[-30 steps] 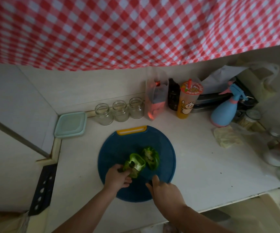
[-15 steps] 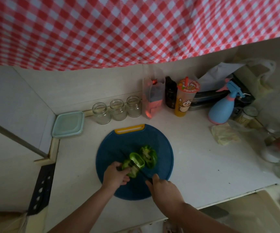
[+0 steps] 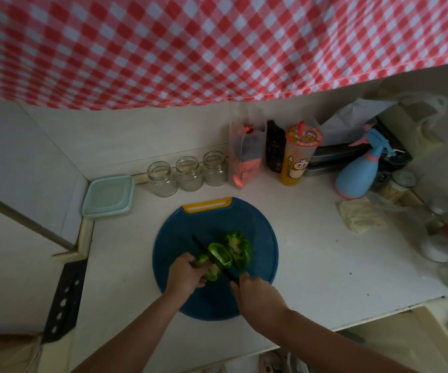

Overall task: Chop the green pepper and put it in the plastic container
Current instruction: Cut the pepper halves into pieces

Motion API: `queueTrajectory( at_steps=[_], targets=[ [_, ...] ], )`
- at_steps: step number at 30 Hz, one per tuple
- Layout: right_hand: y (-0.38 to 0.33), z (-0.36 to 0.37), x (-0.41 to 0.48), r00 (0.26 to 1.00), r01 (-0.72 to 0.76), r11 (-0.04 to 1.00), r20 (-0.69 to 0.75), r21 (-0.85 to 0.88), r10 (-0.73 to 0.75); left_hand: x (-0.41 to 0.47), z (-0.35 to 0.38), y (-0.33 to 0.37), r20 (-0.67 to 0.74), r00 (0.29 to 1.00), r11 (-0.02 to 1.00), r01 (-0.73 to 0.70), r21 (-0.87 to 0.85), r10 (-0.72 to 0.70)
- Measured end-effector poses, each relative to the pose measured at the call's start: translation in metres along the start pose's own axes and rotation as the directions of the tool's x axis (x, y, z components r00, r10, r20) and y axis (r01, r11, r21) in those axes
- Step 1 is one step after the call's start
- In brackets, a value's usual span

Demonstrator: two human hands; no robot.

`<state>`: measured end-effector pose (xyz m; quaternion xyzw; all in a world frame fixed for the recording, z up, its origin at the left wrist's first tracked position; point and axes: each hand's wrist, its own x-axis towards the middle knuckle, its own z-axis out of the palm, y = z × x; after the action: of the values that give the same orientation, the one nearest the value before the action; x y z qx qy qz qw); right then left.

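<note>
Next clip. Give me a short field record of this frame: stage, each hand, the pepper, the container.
stage: chopping under way
left hand: grips one pepper half on the cutting board
right hand: grips the knife, blade across that half
other pepper half: lies beside it, cut side up, not held
plastic container: lid on, in the counter's far left corner, apart from the board

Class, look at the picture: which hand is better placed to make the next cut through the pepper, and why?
The right hand: it grips the knife, whose blade lies across the pepper half on the board. The left hand holds that half steady and has no tool.
</note>
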<state>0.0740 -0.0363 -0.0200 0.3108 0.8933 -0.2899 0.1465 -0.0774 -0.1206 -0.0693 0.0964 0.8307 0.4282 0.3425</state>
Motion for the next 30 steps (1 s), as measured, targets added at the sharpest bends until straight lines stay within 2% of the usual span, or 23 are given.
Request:
queueTrajectory(
  at_steps=[7, 13, 20, 26, 30],
  targets=[
    [-0.014, -0.002, 0.015, 0.996, -0.047, 0.997, 0.068, -0.066, 0.051, 0.003, 0.002, -0.006, -0.015, 1.000, 1.000, -0.018, 0.009, 0.018],
    [-0.020, 0.007, 0.034, 0.990, -0.022, 0.985, 0.132, -0.171, 0.045, 0.003, 0.004, -0.007, -0.005, 0.999, 0.999, -0.038, 0.027, 0.039],
    [-0.013, 0.022, 0.040, 0.996, -0.049, 0.998, 0.069, -0.037, 0.052, 0.004, 0.001, -0.004, 0.015, 0.998, 0.997, 0.065, -0.048, -0.065],
    [-0.013, 0.017, 0.050, 0.996, -0.057, 0.994, 0.077, 0.090, 0.050, 0.002, -0.008, -0.007, 0.033, 0.999, 0.997, -0.006, 0.073, 0.003],
    [-0.006, 0.017, 0.046, 0.997, -0.052, 0.992, 0.066, 0.113, 0.045, 0.006, -0.030, -0.008, -0.057, 0.998, 0.996, -0.023, 0.085, 0.028]
  ],
)
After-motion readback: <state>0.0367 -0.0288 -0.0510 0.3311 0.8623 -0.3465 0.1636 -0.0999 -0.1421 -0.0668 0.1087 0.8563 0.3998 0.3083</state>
